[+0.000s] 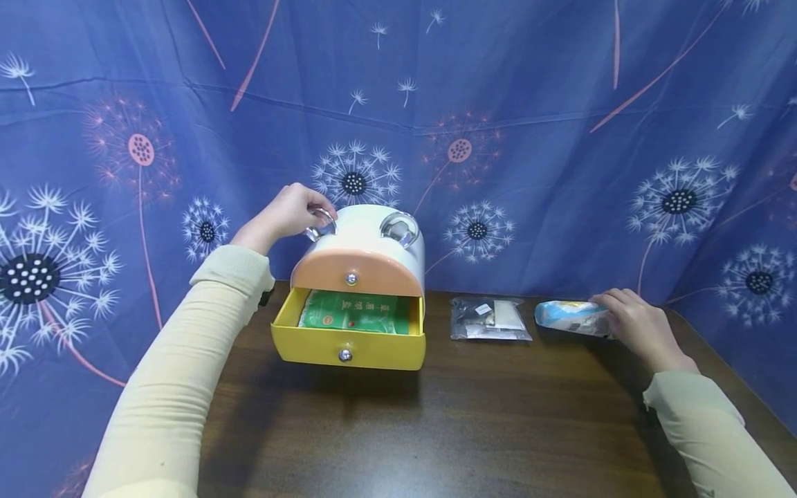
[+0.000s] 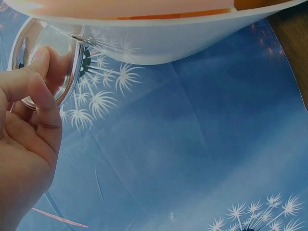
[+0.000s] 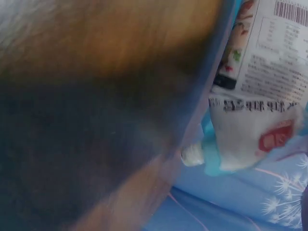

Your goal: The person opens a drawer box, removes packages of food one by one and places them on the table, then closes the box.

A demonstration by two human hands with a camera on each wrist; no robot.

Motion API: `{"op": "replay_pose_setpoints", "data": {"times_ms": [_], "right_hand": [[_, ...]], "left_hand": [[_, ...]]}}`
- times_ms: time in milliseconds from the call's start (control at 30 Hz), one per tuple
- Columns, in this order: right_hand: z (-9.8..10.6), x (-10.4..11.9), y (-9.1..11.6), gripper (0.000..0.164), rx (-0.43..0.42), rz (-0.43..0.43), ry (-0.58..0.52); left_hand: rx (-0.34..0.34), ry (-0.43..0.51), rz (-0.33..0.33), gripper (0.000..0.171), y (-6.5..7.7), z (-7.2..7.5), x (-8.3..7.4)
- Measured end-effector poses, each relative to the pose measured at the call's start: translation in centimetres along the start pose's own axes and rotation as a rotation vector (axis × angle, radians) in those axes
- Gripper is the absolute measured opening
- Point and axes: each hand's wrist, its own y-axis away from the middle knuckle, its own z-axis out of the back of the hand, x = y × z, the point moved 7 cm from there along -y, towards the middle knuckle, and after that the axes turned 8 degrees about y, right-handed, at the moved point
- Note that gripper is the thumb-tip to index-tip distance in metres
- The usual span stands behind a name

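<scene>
My left hand (image 1: 289, 213) pinches one of the two shiny silver ear-shaped discs (image 2: 65, 72) on top of a white rounded drawer box (image 1: 364, 225). The box has a peach upper front (image 1: 373, 266) with a small round knob. Below it, a yellow drawer (image 1: 386, 351) stands pulled out, a green packet (image 1: 361, 311) lying inside. Far to the right, my right hand (image 1: 641, 328) grips the end of a blue and white spouted pouch (image 1: 573, 315). The right wrist view shows the white cap (image 3: 192, 155) and the printed label (image 3: 276, 67) of this pouch.
A clear plastic bag (image 1: 488, 321) with small items lies between the box and the pouch. All stand on a dark brown wooden table (image 1: 436, 422). Blue dandelion-print cloth (image 1: 535, 159) hangs right behind the table and along its right side.
</scene>
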Motion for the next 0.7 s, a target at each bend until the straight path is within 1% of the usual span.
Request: {"op": "replay_pose_setpoints", "data": {"times_ms": [367,700], "right_hand": [[-1.1,-0.1,0.8,0.041,0.091,-0.039,-0.014],[-1.7,-0.1,0.9,0.043,0.131,0.014,0.017]], "left_hand": [[-0.002,-0.003,0.006,0.017,-0.1,-0.2,0.2],[-0.011,-0.008,0.006,0.017,-0.3,0.0,0.2]]}}
